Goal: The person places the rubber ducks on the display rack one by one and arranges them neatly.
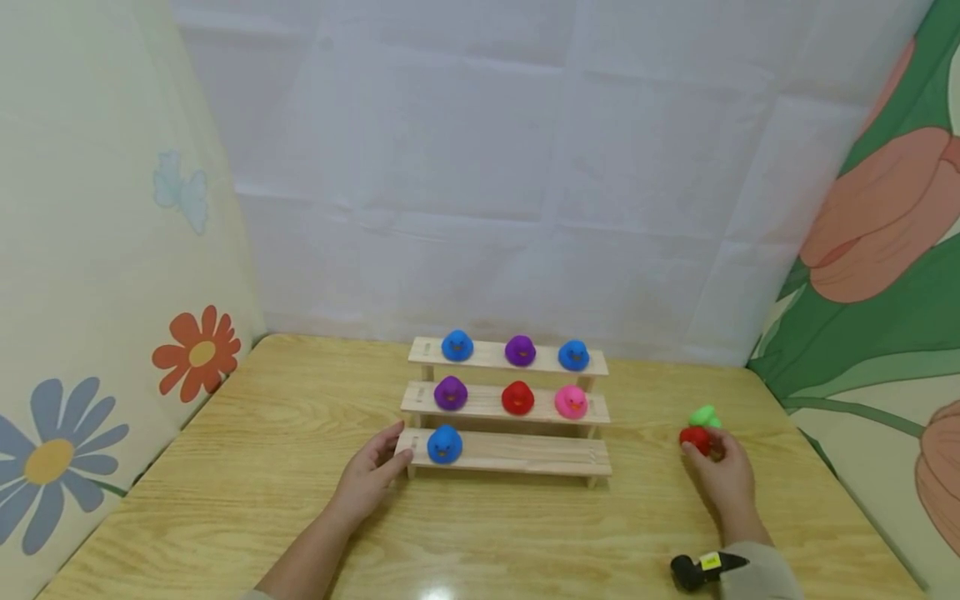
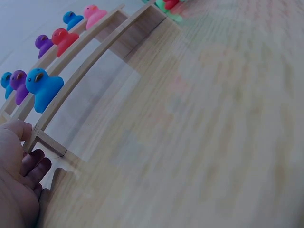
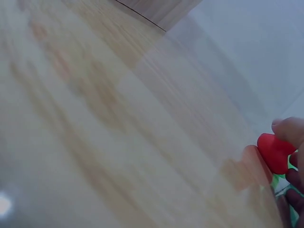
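Note:
A three-tier wooden shelf (image 1: 525,454) stands on the table, with small rubber ducks on its tiers. My left hand (image 1: 369,479) grips the left end of the bottom tier, thumb at the front, beside a blue duck (image 1: 445,445). In the left wrist view the thumb lies against the shelf's end and the other fingers curl below it. Off to the right, my right hand (image 1: 726,475) pinches a red duck (image 1: 694,440) between thumb and fingers, at or close to the tabletop. Just behind it sits a green duck (image 1: 705,417), partly hidden.
On the top tier are a blue (image 1: 457,345), a purple (image 1: 521,351) and another blue duck (image 1: 573,355). The middle tier carries a purple (image 1: 451,393), a red (image 1: 517,397) and a pink duck (image 1: 572,402). A white cloth (image 1: 480,167) hangs behind the table.

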Demonstrator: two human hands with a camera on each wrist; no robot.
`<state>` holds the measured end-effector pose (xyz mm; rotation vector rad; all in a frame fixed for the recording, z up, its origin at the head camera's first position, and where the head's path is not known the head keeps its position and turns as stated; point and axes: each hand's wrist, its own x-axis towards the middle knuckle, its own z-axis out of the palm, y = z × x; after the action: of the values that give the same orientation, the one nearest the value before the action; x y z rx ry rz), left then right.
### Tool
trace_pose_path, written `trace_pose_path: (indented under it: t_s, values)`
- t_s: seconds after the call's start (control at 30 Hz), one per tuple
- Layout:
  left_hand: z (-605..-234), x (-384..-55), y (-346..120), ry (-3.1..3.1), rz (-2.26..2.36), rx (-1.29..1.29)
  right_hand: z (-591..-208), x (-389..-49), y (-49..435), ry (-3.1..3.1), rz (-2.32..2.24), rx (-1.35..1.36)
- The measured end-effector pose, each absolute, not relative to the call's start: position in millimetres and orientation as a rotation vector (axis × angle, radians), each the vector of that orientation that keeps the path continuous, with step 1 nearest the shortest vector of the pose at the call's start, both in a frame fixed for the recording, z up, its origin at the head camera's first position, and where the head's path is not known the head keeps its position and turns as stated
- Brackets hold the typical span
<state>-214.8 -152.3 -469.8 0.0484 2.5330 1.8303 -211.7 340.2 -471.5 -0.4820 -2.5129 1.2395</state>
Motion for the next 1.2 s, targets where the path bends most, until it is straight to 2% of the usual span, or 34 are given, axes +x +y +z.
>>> trace_pose_path:
  t_s: [0.73,1.2]
  values:
    - [-471,-213,-151,2.568,1.797,0.042,-472,-210,339,-2.595,1.337,-0.42]
    - [-471,-215,-152,2.538,1.815,0.043,-465,-208,318,-2.469,1.439,-0.441]
